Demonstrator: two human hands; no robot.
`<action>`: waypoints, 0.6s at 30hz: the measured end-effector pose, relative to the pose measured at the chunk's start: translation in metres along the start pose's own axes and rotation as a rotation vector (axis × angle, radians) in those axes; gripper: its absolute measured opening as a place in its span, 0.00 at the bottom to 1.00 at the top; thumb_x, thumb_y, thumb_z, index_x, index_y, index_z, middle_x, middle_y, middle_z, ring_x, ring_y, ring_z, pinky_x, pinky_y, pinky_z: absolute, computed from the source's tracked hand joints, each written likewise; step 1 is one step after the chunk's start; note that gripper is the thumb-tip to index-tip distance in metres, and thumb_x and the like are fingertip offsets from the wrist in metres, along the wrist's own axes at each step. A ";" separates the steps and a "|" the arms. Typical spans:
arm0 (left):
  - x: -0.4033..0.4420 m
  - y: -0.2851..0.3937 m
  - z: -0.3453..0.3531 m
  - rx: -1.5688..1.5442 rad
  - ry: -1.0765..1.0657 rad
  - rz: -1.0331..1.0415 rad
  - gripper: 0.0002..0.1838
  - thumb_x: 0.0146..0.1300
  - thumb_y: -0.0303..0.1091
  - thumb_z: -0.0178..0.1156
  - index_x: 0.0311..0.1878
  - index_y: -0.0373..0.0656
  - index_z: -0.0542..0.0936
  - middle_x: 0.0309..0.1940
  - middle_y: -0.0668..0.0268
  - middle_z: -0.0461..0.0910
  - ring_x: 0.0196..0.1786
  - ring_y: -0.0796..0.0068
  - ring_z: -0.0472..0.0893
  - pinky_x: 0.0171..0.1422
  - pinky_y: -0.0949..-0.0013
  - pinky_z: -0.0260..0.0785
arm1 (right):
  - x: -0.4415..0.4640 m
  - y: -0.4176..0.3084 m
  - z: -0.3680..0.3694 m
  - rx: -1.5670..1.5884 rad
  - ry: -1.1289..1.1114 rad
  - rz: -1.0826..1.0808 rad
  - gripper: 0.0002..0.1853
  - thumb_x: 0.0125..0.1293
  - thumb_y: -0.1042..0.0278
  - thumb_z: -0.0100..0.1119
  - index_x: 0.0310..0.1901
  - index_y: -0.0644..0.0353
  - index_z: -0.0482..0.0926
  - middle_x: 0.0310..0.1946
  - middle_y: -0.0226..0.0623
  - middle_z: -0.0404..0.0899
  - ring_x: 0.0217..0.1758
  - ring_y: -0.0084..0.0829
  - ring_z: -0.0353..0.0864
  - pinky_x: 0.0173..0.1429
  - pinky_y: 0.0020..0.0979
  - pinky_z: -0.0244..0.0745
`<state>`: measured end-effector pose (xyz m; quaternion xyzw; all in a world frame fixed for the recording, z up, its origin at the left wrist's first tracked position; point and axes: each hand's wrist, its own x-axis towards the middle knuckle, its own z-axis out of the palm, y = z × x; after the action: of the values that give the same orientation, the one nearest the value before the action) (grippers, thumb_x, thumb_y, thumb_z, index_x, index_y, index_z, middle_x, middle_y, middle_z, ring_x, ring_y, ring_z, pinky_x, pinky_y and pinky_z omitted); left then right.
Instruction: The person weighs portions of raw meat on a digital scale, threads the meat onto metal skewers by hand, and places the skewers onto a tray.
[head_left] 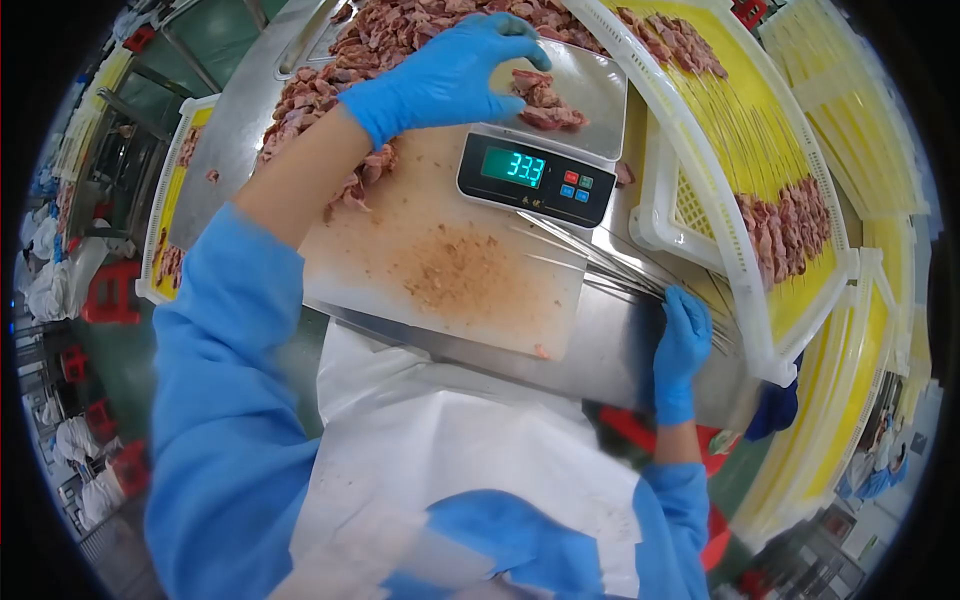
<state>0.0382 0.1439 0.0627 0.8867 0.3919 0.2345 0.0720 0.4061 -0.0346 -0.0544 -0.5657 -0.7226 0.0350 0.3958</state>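
Observation:
My left hand [455, 75], in a blue glove, is over the near left edge of the scale's steel pan [590, 85]. Its fingers and thumb are spread apart, with the thumb tip beside a few pieces of raw meat [545, 103] lying on the pan. The digital scale [535, 178] shows lit green digits. On the right, my gloved right hand [684, 340] rests at a bundle of thin metal skewers [600, 260]. Its fingers are pressed together around the skewers' near ends; how many it grips is hidden.
A white cutting board [440, 310] with meat scraps lies before me. Behind it is a heap of raw meat [375, 50] on the steel table. At the right, a white-rimmed yellow tray [745, 150] holds rows of skewered meat. More yellow trays [830, 400] stand beyond.

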 end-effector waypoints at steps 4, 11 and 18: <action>0.015 0.000 0.013 0.036 -0.083 0.067 0.20 0.53 0.36 0.63 0.51 0.50 0.76 0.64 0.62 0.64 0.67 0.59 0.63 0.72 0.61 0.55 | -0.005 0.000 -0.009 -0.129 0.006 -0.146 0.17 0.48 0.86 0.61 0.42 0.61 0.83 0.38 0.39 0.81 0.39 0.39 0.78 0.43 0.31 0.74; 0.025 0.002 0.048 -0.045 -0.158 0.039 0.14 0.49 0.37 0.63 0.41 0.47 0.79 0.44 0.59 0.75 0.50 0.60 0.76 0.55 0.59 0.70 | -0.010 -0.030 -0.025 -0.279 -0.080 -0.172 0.22 0.47 0.84 0.60 0.47 0.56 0.82 0.28 0.34 0.77 0.29 0.34 0.73 0.35 0.32 0.70; -0.071 0.065 0.030 -0.294 -0.448 0.063 0.10 0.49 0.34 0.64 0.35 0.46 0.76 0.40 0.66 0.73 0.47 0.65 0.73 0.50 0.63 0.64 | -0.027 -0.069 -0.052 0.066 -0.488 0.067 0.29 0.47 0.85 0.54 0.53 0.52 0.80 0.22 0.32 0.76 0.23 0.33 0.73 0.30 0.32 0.69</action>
<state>0.0540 0.0494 0.0313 0.9084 0.3000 0.0889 0.2774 0.3849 -0.1031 0.0012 -0.5509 -0.7762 0.2070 0.2263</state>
